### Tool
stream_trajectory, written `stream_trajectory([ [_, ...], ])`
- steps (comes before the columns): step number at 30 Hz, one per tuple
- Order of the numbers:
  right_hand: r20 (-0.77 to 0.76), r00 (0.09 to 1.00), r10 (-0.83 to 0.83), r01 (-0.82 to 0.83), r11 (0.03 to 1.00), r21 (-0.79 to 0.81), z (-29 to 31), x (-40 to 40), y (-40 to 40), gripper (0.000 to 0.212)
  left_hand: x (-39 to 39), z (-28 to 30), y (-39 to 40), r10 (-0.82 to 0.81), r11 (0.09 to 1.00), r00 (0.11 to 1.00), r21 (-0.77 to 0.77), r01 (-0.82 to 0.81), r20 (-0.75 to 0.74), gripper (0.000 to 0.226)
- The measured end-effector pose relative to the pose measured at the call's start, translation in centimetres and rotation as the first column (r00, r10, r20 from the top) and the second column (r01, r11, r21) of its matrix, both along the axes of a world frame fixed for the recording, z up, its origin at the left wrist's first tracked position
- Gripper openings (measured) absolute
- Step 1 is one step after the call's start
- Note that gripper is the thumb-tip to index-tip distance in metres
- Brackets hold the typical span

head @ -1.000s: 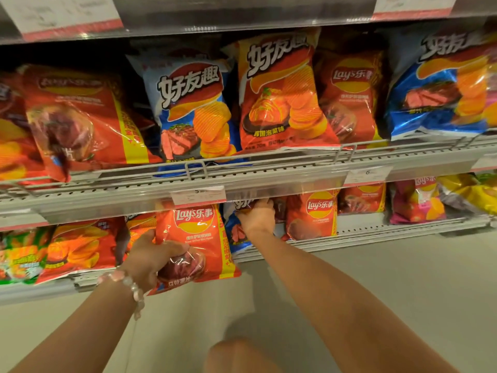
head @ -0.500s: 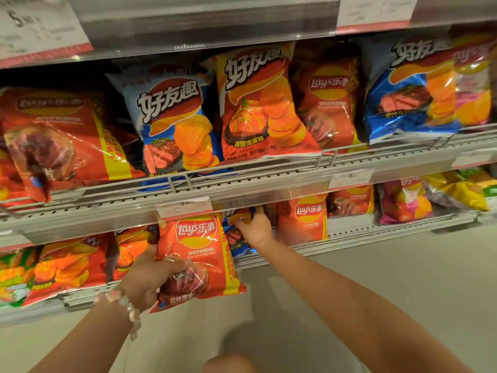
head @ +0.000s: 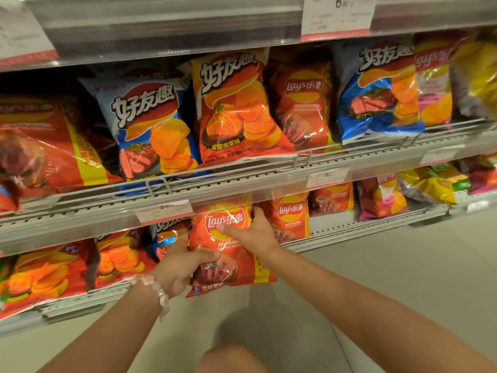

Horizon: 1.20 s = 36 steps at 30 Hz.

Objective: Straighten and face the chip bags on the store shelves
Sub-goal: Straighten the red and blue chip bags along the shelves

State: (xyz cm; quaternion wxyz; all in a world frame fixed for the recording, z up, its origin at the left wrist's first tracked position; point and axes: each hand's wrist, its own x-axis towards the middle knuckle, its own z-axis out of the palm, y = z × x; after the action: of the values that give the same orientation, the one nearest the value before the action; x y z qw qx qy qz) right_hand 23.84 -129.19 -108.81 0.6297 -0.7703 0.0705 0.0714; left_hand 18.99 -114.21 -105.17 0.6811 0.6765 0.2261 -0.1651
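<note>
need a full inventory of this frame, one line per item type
Held Lay's bag: 1, red-orange, lower shelf front, between both hands.
Blue wavy-chip bags: 2 plain, blue and white, middle shelf left and right.
Orange wavy-chip bag: 1, middle shelf centre.
Red Lay's bags: several, both shelves.
Pink bag: 1, lower shelf right.
Yellow bags: some, far right.
Price tags: several, white with red edge, shelf rails.
Bracelet: 1, pale beads, left wrist.
Left hand: grip on bag's lower left.
Right hand: grip on bag's upper right.
</note>
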Motion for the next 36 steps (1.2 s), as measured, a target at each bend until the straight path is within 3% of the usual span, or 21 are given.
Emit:
stream_trajectory([
  [3,0.035,0.999,-0.039,0.041,0.998,-0.042,-0.2,-0.1,-2.0,0.081,0.5,0.0,-1.2,-0.085,0.994,0.996,0.063,0.085,-0.002,0.059],
  [5,0.045,0.997,-0.069,0.071,0.997,-0.044,-0.2,0.0,-3.7,0.078,0.6,0.4,-2.1,-0.215,0.960,0.975,0.192,0.201,0.054,0.060],
  [6,0.045,0.996,-0.082,0.083,0.996,-0.036,-0.2,0.1,-4.6,0.076,0.7,0.9,-2.5,-0.328,0.895,0.939,0.351,0.274,0.104,0.060],
  [8,0.054,0.993,-0.105,0.107,0.994,-0.027,-0.1,0.3,-6.8,0.067,0.7,2.1,-3.2,-0.564,0.609,0.813,0.737,0.293,0.142,0.065],
  [9,0.065,0.991,-0.117,0.120,0.992,-0.038,0.0,0.3,-8.0,0.062,0.6,2.8,-3.6,-0.638,0.461,0.753,0.864,0.205,0.162,0.067],
  [10,0.078,0.989,-0.126,0.130,0.990,-0.056,0.1,0.4,-9.2,0.058,0.5,3.6,-4.1,-0.692,0.369,0.692,0.925,0.093,0.206,0.066],
  [13,0.113,0.984,-0.136,0.148,0.982,-0.113,0.3,0.4,-12.5,0.052,0.5,5.7,-5.5,-0.796,0.302,0.468,0.922,-0.244,0.384,0.051],
  [15,0.151,0.978,-0.147,0.171,0.972,-0.160,0.0,0.3,-14.3,0.060,0.9,6.4,-6.3,-0.796,0.246,0.402,0.849,-0.468,0.452,0.053],
  [17,0.185,0.963,-0.197,0.233,0.952,-0.200,-0.1,0.3,-16.0,0.066,1.5,6.7,-6.4,-0.776,0.164,0.434,0.810,-0.563,0.458,0.063],
  [20,0.222,0.928,-0.298,0.343,0.917,-0.203,0.1,1.1,-18.7,0.071,2.3,6.7,-6.2,-0.711,0.070,0.590,0.873,-0.482,0.383,0.085],
  [22,0.250,0.908,-0.337,0.392,0.892,-0.224,0.0,2.0,-20.3,0.082,2.7,6.4,-6.2,-0.690,0.035,0.645,0.905,-0.425,0.330,0.089],
  [24,0.265,0.886,-0.379,0.437,0.875,-0.208,-0.1,3.0,-21.5,0.084,3.0,6.1,-6.3,-0.686,0.026,0.653,0.907,-0.420,0.322,0.086],
  [27,0.251,0.866,-0.432,0.474,0.869,-0.141,-0.3,4.6,-23.0,0.070,3.4,5.8,-6.3,-0.693,-0.005,0.644,0.891,-0.453,0.324,0.087],
  [32,0.180,0.903,-0.389,0.406,0.912,-0.063,-0.1,6.7,-24.0,0.052,3.6,5.4,-6.1,-0.702,-0.040,0.639,0.878,-0.477,0.315,0.086],
  [36,0.094,0.930,-0.355,0.359,0.933,-0.028,-0.9,7.4,-24.5,0.054,3.8,5.1,-6.1,-0.699,-0.065,0.638,0.859,-0.508,0.324,0.085],
])
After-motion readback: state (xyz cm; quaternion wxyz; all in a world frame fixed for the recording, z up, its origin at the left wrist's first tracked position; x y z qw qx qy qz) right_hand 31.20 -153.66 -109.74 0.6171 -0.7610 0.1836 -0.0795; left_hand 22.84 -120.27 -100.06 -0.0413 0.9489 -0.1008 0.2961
